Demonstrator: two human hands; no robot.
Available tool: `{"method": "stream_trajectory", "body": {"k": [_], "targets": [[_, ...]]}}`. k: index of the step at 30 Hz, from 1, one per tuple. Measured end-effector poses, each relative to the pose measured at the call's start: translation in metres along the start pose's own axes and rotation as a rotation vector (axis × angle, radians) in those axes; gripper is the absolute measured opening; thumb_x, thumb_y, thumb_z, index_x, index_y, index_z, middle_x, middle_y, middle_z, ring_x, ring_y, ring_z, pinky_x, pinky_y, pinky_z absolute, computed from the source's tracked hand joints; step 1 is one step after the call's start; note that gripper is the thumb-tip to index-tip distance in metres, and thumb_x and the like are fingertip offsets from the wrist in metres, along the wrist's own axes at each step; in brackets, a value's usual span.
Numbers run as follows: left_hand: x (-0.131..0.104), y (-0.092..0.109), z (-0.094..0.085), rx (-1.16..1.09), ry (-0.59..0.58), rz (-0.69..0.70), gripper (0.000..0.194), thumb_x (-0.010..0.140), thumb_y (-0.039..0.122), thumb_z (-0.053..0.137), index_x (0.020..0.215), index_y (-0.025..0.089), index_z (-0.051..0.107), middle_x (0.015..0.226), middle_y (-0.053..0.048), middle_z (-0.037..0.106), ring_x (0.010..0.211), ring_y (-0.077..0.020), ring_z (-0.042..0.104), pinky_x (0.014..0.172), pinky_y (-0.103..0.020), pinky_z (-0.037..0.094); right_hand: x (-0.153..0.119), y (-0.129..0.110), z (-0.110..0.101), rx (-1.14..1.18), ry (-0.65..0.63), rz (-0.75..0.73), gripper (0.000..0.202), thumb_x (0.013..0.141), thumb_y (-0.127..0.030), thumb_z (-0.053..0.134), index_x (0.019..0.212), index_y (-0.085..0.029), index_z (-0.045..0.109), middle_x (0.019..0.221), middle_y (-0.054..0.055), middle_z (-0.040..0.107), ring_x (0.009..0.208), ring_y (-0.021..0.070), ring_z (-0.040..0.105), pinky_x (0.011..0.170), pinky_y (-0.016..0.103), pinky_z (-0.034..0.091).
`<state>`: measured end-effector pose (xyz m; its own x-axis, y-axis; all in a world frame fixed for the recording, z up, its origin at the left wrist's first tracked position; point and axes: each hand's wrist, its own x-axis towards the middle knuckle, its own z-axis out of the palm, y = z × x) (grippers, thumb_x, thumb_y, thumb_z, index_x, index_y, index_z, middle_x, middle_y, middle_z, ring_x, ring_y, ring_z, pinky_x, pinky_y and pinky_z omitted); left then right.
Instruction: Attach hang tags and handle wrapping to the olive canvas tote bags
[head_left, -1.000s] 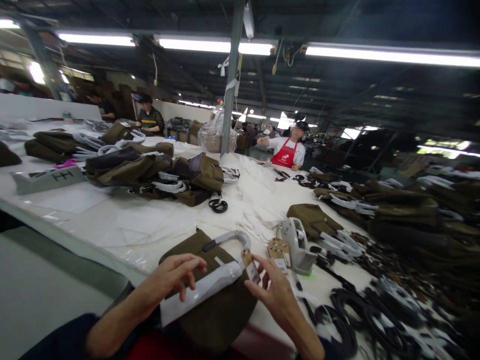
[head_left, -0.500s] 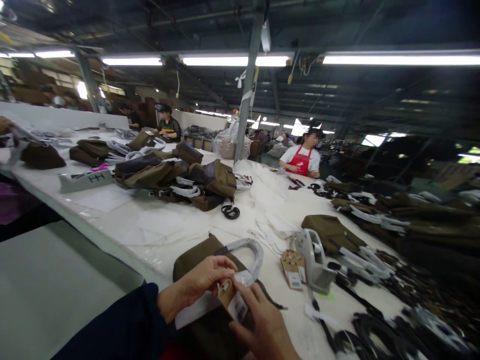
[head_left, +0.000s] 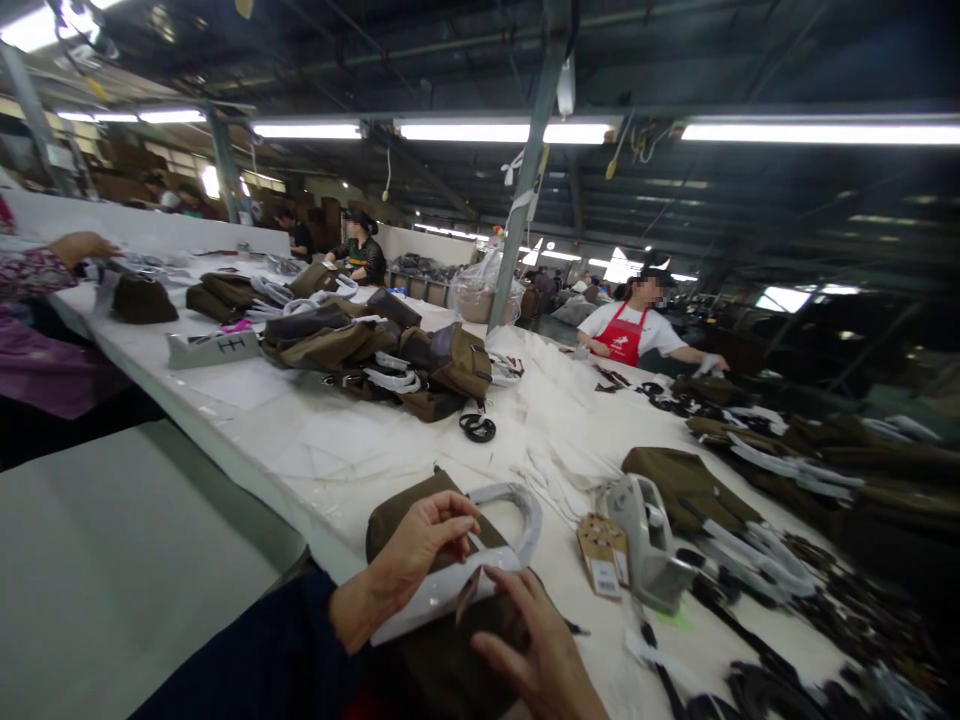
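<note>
An olive bag point(head_left: 405, 505) with a plastic-wrapped handle point(head_left: 529, 520) lies at the near table edge, a white sheet point(head_left: 427, 598) across it. Over the sheet, my left hand point(head_left: 420, 545) is closed in a pinch; what it holds is too small to tell. My right hand point(head_left: 536, 640) has its fingers apart, close to a small blurred tag point(head_left: 469, 592) between the hands. More brown tags point(head_left: 602, 553) rest beside a grey dispenser point(head_left: 649, 540) on the right.
Olive bags point(head_left: 337, 345) are heaped farther back, by a grey box point(head_left: 214, 348). Black straps point(head_left: 757, 690) and another bag point(head_left: 675, 485) lie right. A person in a red apron point(head_left: 626, 335) stands across the table point(head_left: 300, 440); another person's hand point(head_left: 86, 247) shows far left.
My hands have moved apart, and the right fingers have spread. The tag has turned nearly edge-on. The apron-wearing person's arm now reaches right. The view has shifted left.
</note>
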<state>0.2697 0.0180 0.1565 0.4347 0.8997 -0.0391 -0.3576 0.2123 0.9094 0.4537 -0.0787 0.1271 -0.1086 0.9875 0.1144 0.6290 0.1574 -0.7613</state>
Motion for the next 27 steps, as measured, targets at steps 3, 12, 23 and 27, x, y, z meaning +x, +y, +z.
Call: {"method": "stream_trajectory", "body": {"k": [3,12,23,27], "targets": [[-0.005,-0.006,0.006,0.037,-0.055,0.035,0.019,0.077,0.025,0.071,0.090,0.013,0.064,0.078,-0.003,0.067,0.052,-0.0070,0.054,0.052,-0.021,0.047,0.016,-0.007,-0.008,0.337,0.141,0.125,0.040,0.086,-0.047,0.060,0.117,-0.022,0.066,0.087,0.004,0.064,0.066,0.0148,0.055,0.057,0.025,0.046],[-0.012,-0.009,0.024,0.158,-0.205,0.026,0.018,0.074,0.025,0.070,0.084,0.012,0.063,0.074,-0.003,0.065,0.052,-0.0088,0.055,0.050,-0.022,0.048,0.050,-0.019,0.001,0.905,0.199,0.215,0.029,0.079,-0.045,0.074,0.086,-0.016,0.070,0.064,-0.003,0.050,0.053,0.0049,0.037,0.045,0.017,0.028],[0.081,0.004,-0.037,1.164,-0.116,0.023,0.020,0.075,0.021,0.063,0.094,0.015,0.066,0.099,-0.009,0.070,0.095,-0.0240,0.065,0.084,-0.032,0.049,0.050,-0.046,-0.048,1.129,0.211,0.106,0.020,0.084,-0.034,0.073,0.090,-0.018,0.062,0.059,-0.004,0.054,0.046,0.0023,0.035,0.044,0.016,0.022],[0.111,-0.020,-0.034,1.360,-0.091,-0.080,0.027,0.067,0.021,0.077,0.090,0.014,0.067,0.110,-0.012,0.067,0.106,-0.0288,0.061,0.092,-0.038,0.046,0.042,-0.054,-0.054,1.179,0.076,0.067,0.019,0.086,-0.034,0.070,0.085,-0.018,0.059,0.050,-0.007,0.046,0.041,0.0021,0.026,0.043,0.017,0.018]]}}
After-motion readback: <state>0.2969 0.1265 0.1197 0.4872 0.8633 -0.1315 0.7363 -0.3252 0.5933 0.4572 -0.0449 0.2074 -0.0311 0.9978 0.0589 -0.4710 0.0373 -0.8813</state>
